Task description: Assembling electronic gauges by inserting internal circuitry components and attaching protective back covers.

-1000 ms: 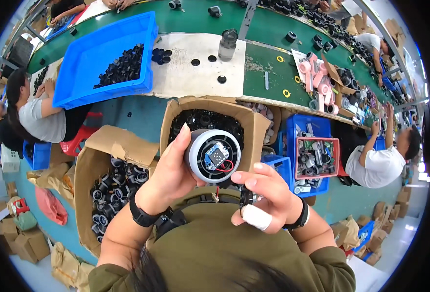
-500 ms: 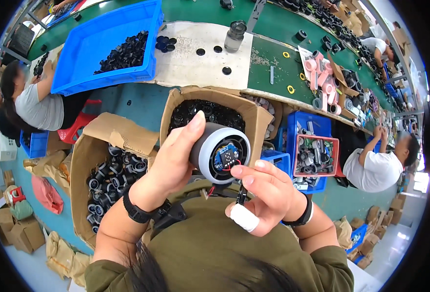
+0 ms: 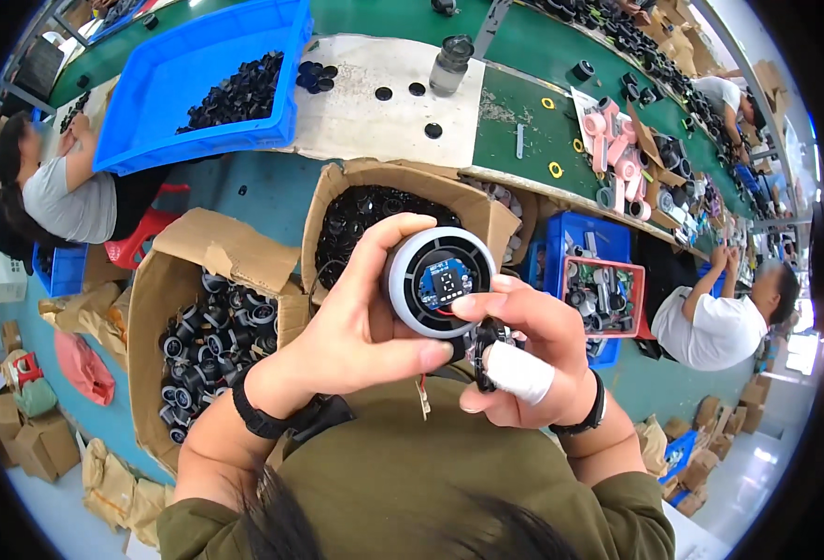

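My left hand [image 3: 347, 341] is wrapped round a cylindrical fan-like housing [image 3: 399, 297] with a pale grey rim. Its open face is turned up and shows a blue circuit board [image 3: 448, 279] inside black ribs. Between the fingers of my right hand [image 3: 561, 359] is a small round black part [image 3: 484, 359], partly hidden. White tape covers one digit of that hand, and a fingertip touches the housing's lower right edge. Thin wires with a small pale connector [image 3: 423, 399] dangle below the housing.
Beyond my hands stands a carton of glossy black parts [image 3: 349, 207]; another carton of round black-and-grey parts [image 3: 209, 341] is at left. A blue tray [image 3: 137, 126], black discs [image 3: 432, 131] and a jar [image 3: 450, 67] occupy the bench. Co-workers sit at both sides.
The housing has moved slightly right and tipped to face me more squarely. My left thumb has shifted from its top to its lower side. The black part has turned between my right fingers.
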The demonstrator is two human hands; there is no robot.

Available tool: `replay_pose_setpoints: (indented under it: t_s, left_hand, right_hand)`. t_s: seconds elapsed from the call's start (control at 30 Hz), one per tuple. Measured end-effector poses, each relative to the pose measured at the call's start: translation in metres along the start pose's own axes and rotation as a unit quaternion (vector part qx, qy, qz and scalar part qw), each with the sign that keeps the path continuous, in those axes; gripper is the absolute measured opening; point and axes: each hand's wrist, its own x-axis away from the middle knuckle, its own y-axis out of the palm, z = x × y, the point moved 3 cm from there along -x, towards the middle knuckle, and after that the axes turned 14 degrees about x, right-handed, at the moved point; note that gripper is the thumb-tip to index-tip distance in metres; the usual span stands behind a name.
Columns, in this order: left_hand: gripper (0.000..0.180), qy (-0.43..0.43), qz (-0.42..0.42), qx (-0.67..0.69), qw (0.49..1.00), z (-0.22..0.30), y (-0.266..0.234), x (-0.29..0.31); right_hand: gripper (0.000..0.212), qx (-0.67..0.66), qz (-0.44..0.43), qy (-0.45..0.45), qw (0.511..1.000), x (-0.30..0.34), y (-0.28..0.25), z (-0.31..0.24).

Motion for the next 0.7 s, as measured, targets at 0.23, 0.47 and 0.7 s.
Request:
replay_pose_setpoints:
  t_s: [0.23,0.47,0.7]
  left_hand:
    - [0.067,-0.001,0.035,-0.086,0.996,-0.005,-0.009,-0.006]
    - [0.054,0.004,0.132,-0.034,0.991,-0.010,-0.011,-0.009]
    - [0.053,0.042,0.123,-0.081,0.988,-0.007,-0.010,-0.011]
  right_hand:
    - [0.040,-0.025,-0.007,0.032,0.999,0.003,0.005,0.000]
    - [0.038,-0.067,0.003,0.104,0.992,0.007,0.005,0.003]
    - [0.037,-0.045,0.012,0.067,0.997,0.008,-0.007,-0.004]
